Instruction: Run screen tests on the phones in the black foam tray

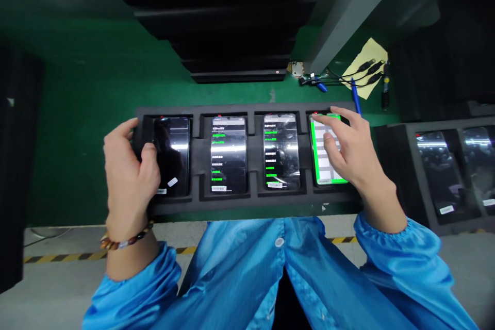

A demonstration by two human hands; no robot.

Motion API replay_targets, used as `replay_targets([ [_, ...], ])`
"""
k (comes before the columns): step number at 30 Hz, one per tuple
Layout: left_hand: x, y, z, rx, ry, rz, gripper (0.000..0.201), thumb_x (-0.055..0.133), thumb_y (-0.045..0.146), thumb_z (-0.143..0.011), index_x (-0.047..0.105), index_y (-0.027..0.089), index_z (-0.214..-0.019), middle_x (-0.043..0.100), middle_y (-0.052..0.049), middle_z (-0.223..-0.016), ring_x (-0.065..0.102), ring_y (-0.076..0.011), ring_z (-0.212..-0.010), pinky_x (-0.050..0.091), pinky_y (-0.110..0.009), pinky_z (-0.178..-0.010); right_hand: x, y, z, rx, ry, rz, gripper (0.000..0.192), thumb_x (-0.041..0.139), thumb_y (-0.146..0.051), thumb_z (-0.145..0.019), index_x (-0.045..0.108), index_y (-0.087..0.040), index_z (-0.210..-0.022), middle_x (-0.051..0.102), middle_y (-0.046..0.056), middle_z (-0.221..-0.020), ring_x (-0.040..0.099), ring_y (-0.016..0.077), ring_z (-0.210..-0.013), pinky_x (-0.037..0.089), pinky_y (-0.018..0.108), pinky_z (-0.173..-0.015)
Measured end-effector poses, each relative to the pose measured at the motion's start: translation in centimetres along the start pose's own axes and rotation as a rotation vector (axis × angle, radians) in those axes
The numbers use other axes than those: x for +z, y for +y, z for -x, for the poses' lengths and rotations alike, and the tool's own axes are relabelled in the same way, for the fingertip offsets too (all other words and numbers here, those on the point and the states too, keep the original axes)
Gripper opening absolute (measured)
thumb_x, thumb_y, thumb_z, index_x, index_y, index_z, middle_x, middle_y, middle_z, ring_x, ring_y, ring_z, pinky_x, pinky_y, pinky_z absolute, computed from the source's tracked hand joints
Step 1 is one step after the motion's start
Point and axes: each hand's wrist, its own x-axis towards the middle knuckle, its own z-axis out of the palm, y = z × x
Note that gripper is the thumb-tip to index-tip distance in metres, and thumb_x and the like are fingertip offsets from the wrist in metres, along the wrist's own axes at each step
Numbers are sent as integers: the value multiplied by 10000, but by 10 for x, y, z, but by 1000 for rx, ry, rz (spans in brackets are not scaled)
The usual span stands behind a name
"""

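A dark foam tray (197,201) lies across the green bench and carries several phones in separate pockets. My left hand (129,175) curls around the tray's left end, thumb resting on the leftmost phone (174,152), whose screen is dark. The two middle phones (228,154) (281,150) show green text lists. My right hand (348,147) hovers over the rightmost phone (319,165), fingers spread and touching its green-bordered grid screen. That hand holds nothing.
A second tray (406,165) with more phones sits to the right. Behind it lie a yellow note (365,69), cables (340,78) and a blue pen (356,98). Stacked black trays (232,36) and a grey post (348,10) stand at the back.
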Motion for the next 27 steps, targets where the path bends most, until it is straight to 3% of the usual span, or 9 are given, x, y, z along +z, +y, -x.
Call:
replay_targets([
  [8, 1, -2, -1, 5, 2, 4, 650, 573, 294, -1001, 512, 170, -1636, 571, -200, -1569, 592, -381, -1449, 461, -611, -1257, 0, 3, 7, -91, 5, -47, 423, 460, -281, -1084, 682, -281, -1444, 745, 100, -1401, 571, 356, -1500, 469, 596, -1183],
  [19, -1, -2, -1, 6, -1, 4, 639, 569, 320, -1006, 526, 196, -1631, 575, -180, -1574, 575, -386, -1473, 436, -627, -1282, 0, 19, 10, 38, 83, -3, 462, 444, -292, -1085, 659, -230, -1489, 710, 143, -1454, 551, 372, -1521, 463, 618, -1204],
  [27, 0, -1, -3, 45, 8, -10, 675, 555, 342, -976, 543, 117, -1613, 583, -246, -1539, 564, -470, -1468, 442, -718, -1232, -7, 12, 50, 13, 53, -34, 467, 468, -295, -1098, 641, -258, -1529, 699, 120, -1489, 586, 348, -1485, 481, 569, -1183],
])
